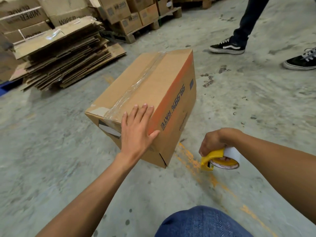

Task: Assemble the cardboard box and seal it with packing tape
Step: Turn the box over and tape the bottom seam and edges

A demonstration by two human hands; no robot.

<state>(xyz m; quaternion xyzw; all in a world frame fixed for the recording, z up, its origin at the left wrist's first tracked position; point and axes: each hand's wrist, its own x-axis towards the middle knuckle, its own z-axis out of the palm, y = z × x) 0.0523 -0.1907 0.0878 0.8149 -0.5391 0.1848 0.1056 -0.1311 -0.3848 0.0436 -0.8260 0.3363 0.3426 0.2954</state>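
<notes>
A brown cardboard box (153, 86) stands on the concrete floor, tilted up on its near edge, flaps closed. Clear packing tape (136, 86) runs along the top seam and down the near end. My left hand (136, 129) lies flat on the box's near top corner, fingers spread, thumb on the orange-printed side. To the right of the box and low over the floor, my right hand (213, 142) grips a yellow tape dispenser (220, 159) with a white roll. The dispenser is apart from the box.
A stack of flattened cardboard (65, 53) lies at the left rear. Behind it, pallets hold sealed boxes (130, 16). Another person's legs and black sneakers (227, 46) stand at the right rear. My blue-jeaned knee (201, 223) is at the bottom. Worn yellow paint (193, 163) marks the floor.
</notes>
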